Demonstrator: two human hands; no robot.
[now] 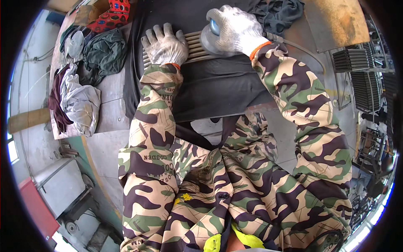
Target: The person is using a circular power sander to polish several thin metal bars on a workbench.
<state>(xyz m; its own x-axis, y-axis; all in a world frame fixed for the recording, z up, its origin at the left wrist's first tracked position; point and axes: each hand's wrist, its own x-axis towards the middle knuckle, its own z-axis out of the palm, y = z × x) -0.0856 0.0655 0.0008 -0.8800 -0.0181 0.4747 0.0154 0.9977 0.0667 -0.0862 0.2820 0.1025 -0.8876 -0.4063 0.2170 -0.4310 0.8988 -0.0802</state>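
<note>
A slatted metal piece with several parallel bars (194, 45) lies across a black cloth (210, 84) on the work table. My left hand (164, 47), in a dirty white knit glove, rests on the left part of the bars with its fingers spread. My right hand (239, 31), in a similar glove, grips a power sander with a blue top (214, 27), whose grey round base (208, 41) is over the right part of the bars. A hose (306, 48) runs from the tool off to the right. The left end of the bars is partly hidden under my left hand.
Crumpled green (103, 54), white (82, 103) and maroon (58, 101) cloths lie on the left of the table, near a red patterned box (111, 17). Dark cloth (277, 12) and a rusty board (331, 23) are at upper right. Stacked dark metal parts (359, 84) stand beyond.
</note>
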